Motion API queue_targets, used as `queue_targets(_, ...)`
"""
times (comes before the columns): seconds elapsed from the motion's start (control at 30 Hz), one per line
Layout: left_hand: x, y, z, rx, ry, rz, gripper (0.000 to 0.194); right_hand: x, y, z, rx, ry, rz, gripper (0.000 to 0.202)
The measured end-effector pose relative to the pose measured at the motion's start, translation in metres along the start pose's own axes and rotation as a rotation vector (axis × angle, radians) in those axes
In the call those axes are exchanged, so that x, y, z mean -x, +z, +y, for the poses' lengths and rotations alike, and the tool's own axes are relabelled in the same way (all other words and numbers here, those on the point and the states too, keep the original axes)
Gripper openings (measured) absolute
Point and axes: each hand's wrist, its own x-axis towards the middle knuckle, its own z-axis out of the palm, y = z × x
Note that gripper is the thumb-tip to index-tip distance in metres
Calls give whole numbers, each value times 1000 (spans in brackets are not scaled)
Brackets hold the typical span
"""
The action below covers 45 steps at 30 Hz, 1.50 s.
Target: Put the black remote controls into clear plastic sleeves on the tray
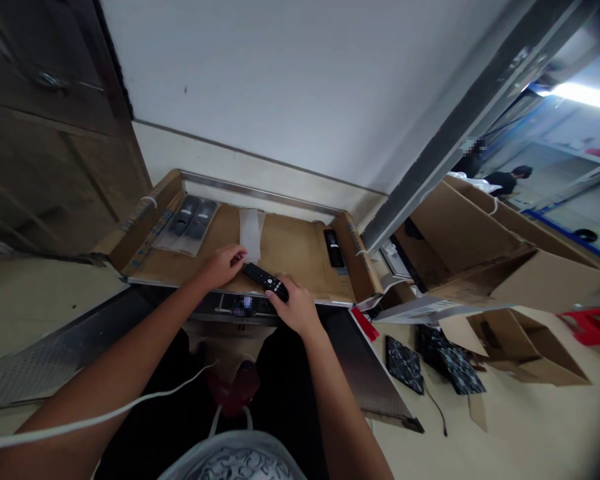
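Note:
A black remote control (263,277) is held by its lower end in my right hand (297,305), low over the front of the cardboard-lined tray. Its buttons face up. My left hand (227,265) is closed, with fingertips pinched together beside the remote's far end. Those fingertips are at the lower left edge of some clear plastic sleeves (251,230) lying flat on the cardboard. Whether the fingers grip a sleeve cannot be made out. At the tray's right side lies another black remote (334,249) with a white label.
Bagged dark remotes (193,220) lie at the left of the cardboard tray (295,250). Cardboard boxes (480,247) stand to the right, with patterned black packages (450,360) on the floor. A white cable (130,405) crosses over my left forearm. Other people sit far right.

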Motion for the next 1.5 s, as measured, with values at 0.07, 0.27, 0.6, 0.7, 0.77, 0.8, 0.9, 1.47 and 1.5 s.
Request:
queue_targets(0.07, 0, 0, 0, 6, -2, -5, 18, 0, 0, 0, -13, 3, -1, 39)
queue_targets(0.27, 1, -1, 3, -7, 3, -10, 17, -6, 2, -6, 27, 59, 14, 38)
queue_targets(0.6, 1, -3, 5, -35, 39, 27, 16, -13, 8, -26, 127, 179, 24, 41)
queue_targets(0.7, 2, -4, 6, -39, 54, 40, 16, -16, 10, -34, 142, 198, 12, 41)
queue_targets(0.77, 2, -4, 7, -36, 65, 50, 15, -19, 12, -38, 130, 201, 6, 40)
queue_targets(0.8, 2, -5, 8, -33, 69, 55, 15, -20, 13, -41, 120, 203, 4, 39)
queue_targets(0.9, 2, -5, 10, -21, 72, 75, 14, -28, 18, -44, 75, 194, 9, 43)
queue_targets(1.47, 67, -31, 107, 110, -26, 138, 12, -4, 7, -69, -511, 10, -6, 50)
queue_targets(1.5, 81, -31, 111, 155, -83, 129, 11, 8, 6, -73, -551, 11, -17, 48)
